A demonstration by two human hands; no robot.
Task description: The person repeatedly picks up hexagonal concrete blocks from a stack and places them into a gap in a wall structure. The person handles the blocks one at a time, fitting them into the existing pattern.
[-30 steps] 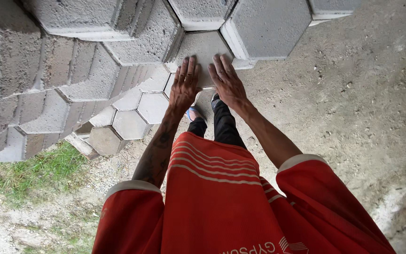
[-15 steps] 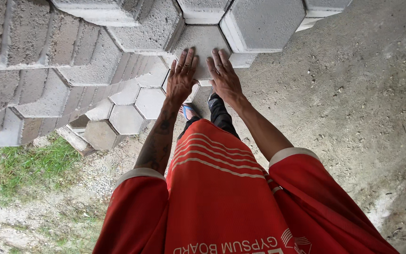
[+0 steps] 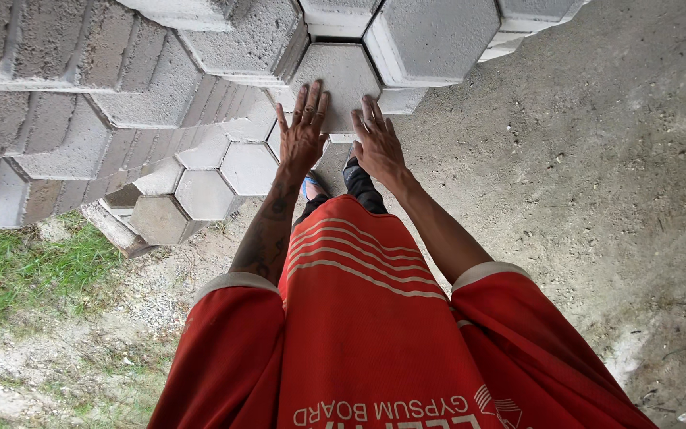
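A grey hexagonal concrete block [image 3: 348,73] lies in the stack in front of me, its flat hexagon face toward me. My left hand [image 3: 303,133] rests flat on the lower left of that face, fingers spread. On the lower right of the same face lies my right hand [image 3: 376,144], palm down and fingers apart. Neither hand closes around anything. Below my arms I see my red shirt with pale stripes and one foot in a blue sandal [image 3: 312,187].
Stacked grey hexagonal blocks [image 3: 121,95] fill the upper left, with more above at the top [image 3: 438,40]. Lower blocks [image 3: 200,195] stand near a wooden pallet edge. Grass [image 3: 17,270] lies at the left; bare gritty concrete ground [image 3: 597,175] spreads to the right.
My view has shifted slightly lower and nearer. Both hands stay flat on the hexagonal block, a little higher on its face than before.
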